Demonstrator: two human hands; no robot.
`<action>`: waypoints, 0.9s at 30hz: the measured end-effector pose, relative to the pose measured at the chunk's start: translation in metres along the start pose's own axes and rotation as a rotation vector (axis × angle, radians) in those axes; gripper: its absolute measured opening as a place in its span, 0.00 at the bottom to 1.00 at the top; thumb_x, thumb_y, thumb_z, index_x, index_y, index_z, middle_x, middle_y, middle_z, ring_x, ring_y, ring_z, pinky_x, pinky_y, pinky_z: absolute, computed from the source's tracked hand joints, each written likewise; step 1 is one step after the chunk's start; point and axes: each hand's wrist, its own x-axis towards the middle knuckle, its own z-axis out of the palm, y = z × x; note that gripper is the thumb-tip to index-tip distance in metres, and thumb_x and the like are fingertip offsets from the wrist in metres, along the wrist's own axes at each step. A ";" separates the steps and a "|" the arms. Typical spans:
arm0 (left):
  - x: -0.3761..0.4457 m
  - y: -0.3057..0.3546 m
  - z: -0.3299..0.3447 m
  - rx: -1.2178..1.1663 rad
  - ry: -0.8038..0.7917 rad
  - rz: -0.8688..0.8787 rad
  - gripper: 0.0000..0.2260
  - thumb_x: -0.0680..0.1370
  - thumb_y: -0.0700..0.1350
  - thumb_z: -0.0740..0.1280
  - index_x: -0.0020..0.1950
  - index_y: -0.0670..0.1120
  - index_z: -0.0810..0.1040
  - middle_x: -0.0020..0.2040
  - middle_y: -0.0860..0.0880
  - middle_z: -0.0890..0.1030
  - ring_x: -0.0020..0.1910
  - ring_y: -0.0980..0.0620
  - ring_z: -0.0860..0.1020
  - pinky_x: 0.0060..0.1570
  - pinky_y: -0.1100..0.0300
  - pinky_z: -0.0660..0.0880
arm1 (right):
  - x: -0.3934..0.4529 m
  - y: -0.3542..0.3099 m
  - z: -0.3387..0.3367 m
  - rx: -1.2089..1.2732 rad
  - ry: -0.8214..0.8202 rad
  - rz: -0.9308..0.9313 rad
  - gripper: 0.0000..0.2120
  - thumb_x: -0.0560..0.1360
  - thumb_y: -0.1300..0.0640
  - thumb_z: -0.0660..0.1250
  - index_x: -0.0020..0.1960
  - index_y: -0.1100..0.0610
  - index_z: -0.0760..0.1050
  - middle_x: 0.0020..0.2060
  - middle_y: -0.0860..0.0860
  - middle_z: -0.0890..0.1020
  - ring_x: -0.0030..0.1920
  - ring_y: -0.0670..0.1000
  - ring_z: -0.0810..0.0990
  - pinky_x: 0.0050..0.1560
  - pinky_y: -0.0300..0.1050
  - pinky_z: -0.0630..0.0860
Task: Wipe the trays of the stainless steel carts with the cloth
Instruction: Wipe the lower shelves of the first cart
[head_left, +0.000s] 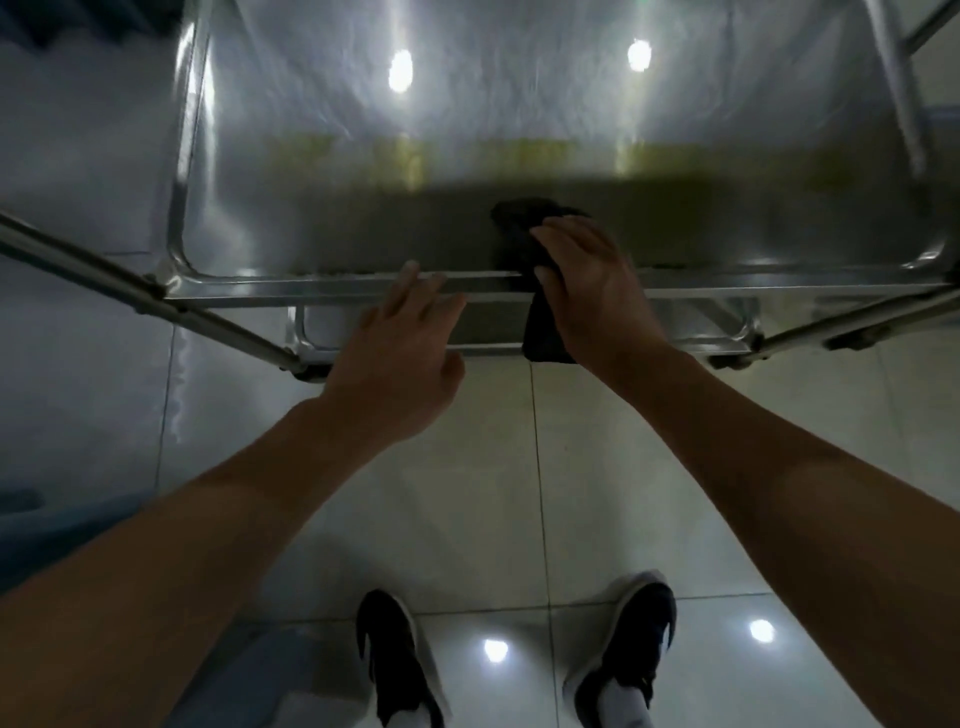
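Cart (171, 291) of stainless steel, seen from above, top tray (467, 156) mirroring two ceiling lights. Right hand (592, 291) laid over dark cloth (519, 228) at tray's near rim, thumb hooked round the fold, fingers spread; one end of cloth on tray surface, the other hanging over the rim toward the floor. Left hand (405, 353) just left of it, fingers loose and straight, tips on near rim, holding nothing. Dark shoes (389, 654) on pale tiled floor (519, 493) below.
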 end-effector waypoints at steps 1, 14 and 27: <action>0.003 -0.001 0.002 -0.002 0.015 0.005 0.26 0.79 0.48 0.63 0.76 0.45 0.64 0.78 0.45 0.62 0.79 0.45 0.51 0.71 0.41 0.63 | 0.007 -0.002 0.001 0.010 0.026 0.006 0.18 0.80 0.61 0.62 0.69 0.63 0.74 0.68 0.61 0.76 0.71 0.62 0.70 0.70 0.62 0.69; 0.022 -0.015 0.000 -0.015 0.057 0.039 0.24 0.79 0.48 0.62 0.75 0.45 0.66 0.75 0.47 0.66 0.78 0.45 0.54 0.72 0.43 0.63 | 0.023 -0.005 0.032 -0.248 -0.117 0.004 0.25 0.85 0.52 0.53 0.80 0.58 0.57 0.81 0.56 0.56 0.81 0.55 0.48 0.75 0.58 0.56; 0.040 -0.021 0.002 0.017 0.073 0.042 0.24 0.78 0.48 0.63 0.74 0.46 0.67 0.76 0.47 0.65 0.79 0.46 0.53 0.69 0.45 0.63 | 0.058 0.013 0.043 -0.310 -0.148 -0.033 0.28 0.85 0.48 0.51 0.82 0.58 0.51 0.81 0.56 0.52 0.81 0.56 0.44 0.79 0.58 0.46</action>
